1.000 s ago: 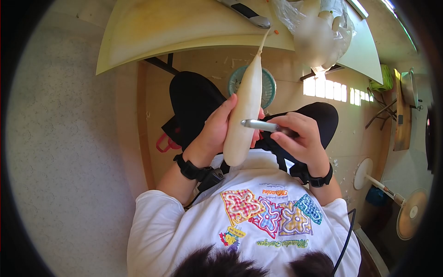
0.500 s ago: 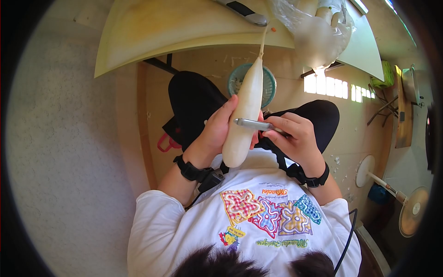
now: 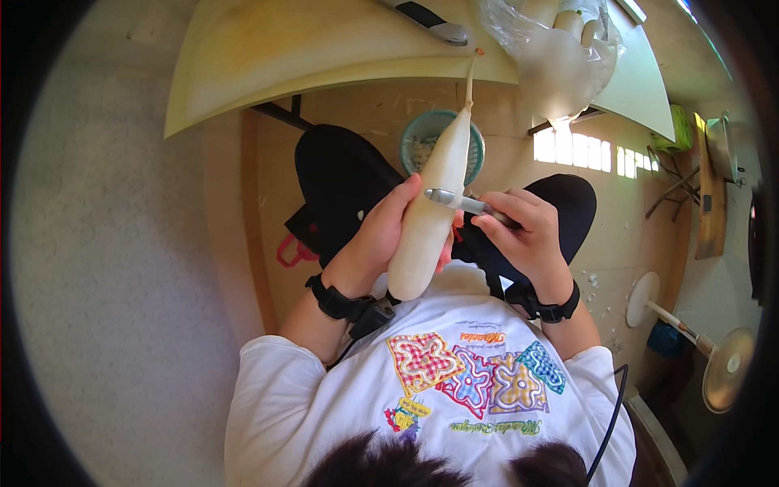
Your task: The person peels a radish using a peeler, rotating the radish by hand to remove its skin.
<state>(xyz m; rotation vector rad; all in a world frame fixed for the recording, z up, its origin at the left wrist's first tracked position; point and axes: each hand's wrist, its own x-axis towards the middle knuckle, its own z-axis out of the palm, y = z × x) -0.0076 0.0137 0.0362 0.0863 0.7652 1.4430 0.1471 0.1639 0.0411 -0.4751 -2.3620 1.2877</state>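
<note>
A long white radish [image 3: 423,243] lies slanted over my lap, its thin root tip pointing away toward the table. My left hand [image 3: 388,223] is wrapped around its lower half, with fingertips showing on the far side. In my right hand [image 3: 523,235] is a peeler [image 3: 454,200], gripped by its handle. The metal head of the peeler rests across the middle of the radish. Under the radish's upper part, on the floor between my knees, stands a teal basket [image 3: 419,130] with pale peelings in it.
Ahead is a pale table [image 3: 341,61] with a dark-handled tool [image 3: 426,20] near its edge. A clear plastic bag [image 3: 560,73] holding more white radishes hangs at the table's right. A fan [image 3: 726,369] stands at the far right. Scraps [image 3: 592,280] lie on the floor.
The peeler has moved a little up along the radish, toward the root tip. The radish has tilted slightly to the right, its lower end shifting slightly toward me.
</note>
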